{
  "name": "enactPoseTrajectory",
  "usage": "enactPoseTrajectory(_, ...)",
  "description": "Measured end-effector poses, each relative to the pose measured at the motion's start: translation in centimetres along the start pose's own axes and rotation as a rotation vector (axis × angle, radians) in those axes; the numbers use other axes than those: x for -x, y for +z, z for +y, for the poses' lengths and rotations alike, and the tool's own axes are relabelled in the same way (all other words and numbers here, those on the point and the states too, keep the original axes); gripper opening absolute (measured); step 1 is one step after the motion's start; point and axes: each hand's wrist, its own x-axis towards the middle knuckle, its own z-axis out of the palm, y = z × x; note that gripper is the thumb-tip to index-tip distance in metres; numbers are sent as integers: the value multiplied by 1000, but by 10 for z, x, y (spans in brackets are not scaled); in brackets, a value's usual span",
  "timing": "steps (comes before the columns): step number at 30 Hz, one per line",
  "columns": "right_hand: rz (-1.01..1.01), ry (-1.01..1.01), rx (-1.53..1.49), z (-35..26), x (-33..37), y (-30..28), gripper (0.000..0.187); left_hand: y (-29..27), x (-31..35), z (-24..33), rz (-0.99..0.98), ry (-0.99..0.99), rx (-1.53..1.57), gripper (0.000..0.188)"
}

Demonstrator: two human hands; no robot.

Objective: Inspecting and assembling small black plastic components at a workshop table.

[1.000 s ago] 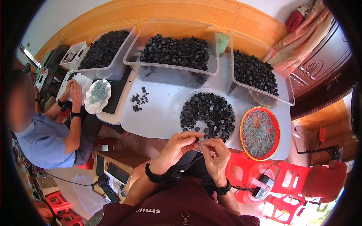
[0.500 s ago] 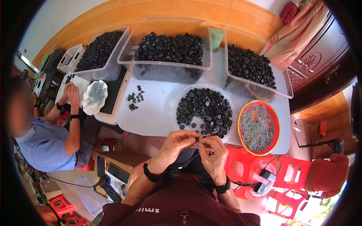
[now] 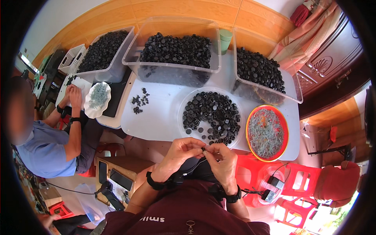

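While the left hand (image 3: pixel 181 154) pinches a small black part (image 3: pixel 203 149) between thumb and forefinger, the right hand (image 3: pixel 223 160) meets it with thumb and forefinger pressed together; what those tips grip is too small to tell. The part is held near the bench (image 3: pixel 156 125), before a clear round tray (image 3: pixel 196 134) of black pieces (image 3: pixel 225 116). Right of the tray stands a red bowl (image 3: pixel 284 127) of thin greyish pieces (image 3: pixel 266 133).

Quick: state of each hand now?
Left hand: closed, pinching a small black part.
Right hand: fingers pinched together beside it; what they grip cannot be told.
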Motion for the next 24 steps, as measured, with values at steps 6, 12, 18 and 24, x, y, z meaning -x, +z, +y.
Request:
enactPoseTrajectory(6,-39,1,-4,-1,1,-3,11,-5,4,-10,24,-41,87,15)
enactPoseTrajectory(12,-109,72,-83,12,-4,-2,12,-6,2,-10,45,-53,74,13)
enactPoseTrajectory(18,-20,-84,-58,8,-4,1,18,-5,-4,-16,36,-98,214,13)
enactPoseTrajectory(24,39,-138,-19,14,-5,1,17,3,-8,-7,-8,-53,-9,13)
